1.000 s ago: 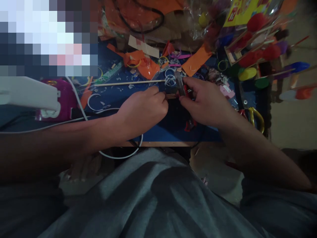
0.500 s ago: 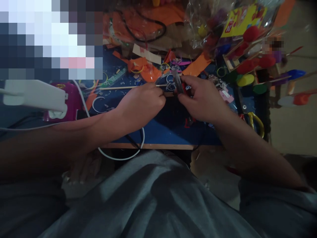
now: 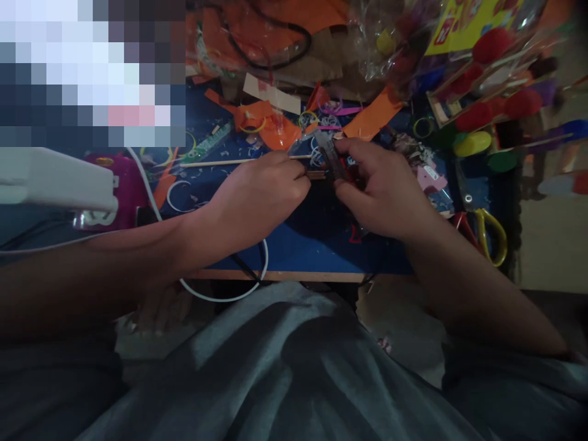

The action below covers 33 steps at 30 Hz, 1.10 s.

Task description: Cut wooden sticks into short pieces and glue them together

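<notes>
My left hand (image 3: 266, 190) is closed in a pinch on a short bundle of thin brown sticks (image 3: 316, 175), whose ends stick out to the right. My right hand (image 3: 379, 184) is wrapped around a grey hand tool with red parts (image 3: 331, 156); its exact kind I cannot make out. The tool's grey end points up and left, close to the stick ends; whether they touch is unclear. Behind my left hand a long pale stick (image 3: 215, 163) lies across the blue table (image 3: 303, 245). Orange scraps (image 3: 275, 131) and curled white bits lie beyond both hands.
Scissors with a yellow and red handle (image 3: 493, 236) lie at the right. Beyond them are stick frames with coloured discs (image 3: 478, 116). A white plug adapter (image 3: 59, 184) sits in a magenta socket unit (image 3: 131, 184) at the left. A white cable (image 3: 225, 300) loops over the table's front edge.
The view has shifted slightly, so things at the right appear farther right. Both hands keep their grips, and the tool stays near the sticks.
</notes>
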Tool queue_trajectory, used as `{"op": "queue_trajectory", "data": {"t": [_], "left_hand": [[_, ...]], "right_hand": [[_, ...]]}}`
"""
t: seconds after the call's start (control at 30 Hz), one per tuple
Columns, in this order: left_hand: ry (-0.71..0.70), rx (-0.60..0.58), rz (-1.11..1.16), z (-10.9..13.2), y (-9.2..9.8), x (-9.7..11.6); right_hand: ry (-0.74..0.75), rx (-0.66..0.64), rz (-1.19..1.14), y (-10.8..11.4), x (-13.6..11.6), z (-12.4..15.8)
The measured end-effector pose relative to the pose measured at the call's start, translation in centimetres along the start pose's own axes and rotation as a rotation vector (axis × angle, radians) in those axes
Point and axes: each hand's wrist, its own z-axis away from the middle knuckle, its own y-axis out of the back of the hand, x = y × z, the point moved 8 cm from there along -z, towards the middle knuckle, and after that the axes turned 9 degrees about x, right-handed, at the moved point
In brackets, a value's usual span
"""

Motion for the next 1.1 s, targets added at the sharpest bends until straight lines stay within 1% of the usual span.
{"op": "queue_trajectory", "data": {"t": [0.2,0.3,0.37,0.43,0.5,0.57,0.63,0.7,0.73,0.77,0.83,0.97,1.1], "left_hand": [[0.071,-0.038,0.047,-0.1,-0.1,-0.4],[0.103,-0.028,0.082,-0.1,0.0,-0.5],[0.111,-0.026,0.065,-0.1,0.3,-0.6],[0.127,-0.036,0.029,0.0,0.7,-0.7],[0.156,-0.03,-0.036,0.1,1.6,-1.1],[0.204,-0.011,-0.128,0.3,2.7,-1.8],[0.273,-0.041,-0.2,0.7,3.2,-2.8],[0.321,-0.093,-0.214,1.2,3.0,-3.7],[0.33,-0.073,-0.201,1.4,2.9,-4.1],[0.33,-0.029,-0.177,1.5,3.0,-4.3],[0.319,0.025,-0.121,1.7,2.5,-4.8],[0.285,0.017,0.015,1.9,0.8,-5.2],[0.283,0.115,0.137,2.0,0.6,-5.6]], "right_hand": [[-0.05,-0.014,-0.03,-0.2,-0.2,-0.2],[-0.051,-0.019,-0.059,-0.5,0.2,-0.3],[-0.058,-0.021,-0.075,-0.7,0.4,-0.4],[-0.068,-0.015,-0.092,-0.7,0.4,-0.4],[-0.085,-0.02,-0.106,-0.7,0.3,-0.4],[-0.11,-0.03,-0.109,-0.7,0.1,-0.4],[-0.129,-0.037,-0.1,-0.7,0.0,-0.4],[-0.137,-0.037,-0.09,-0.5,-0.1,-0.4],[-0.138,-0.035,-0.085,-0.5,-0.1,-0.4],[-0.136,-0.031,-0.079,-0.4,-0.1,-0.4],[-0.125,-0.013,-0.066,-0.2,0.0,-0.3],[-0.134,-0.008,-0.025,-0.1,0.3,-0.2],[-0.169,-0.045,-0.007,-0.2,0.3,-0.1]]}}
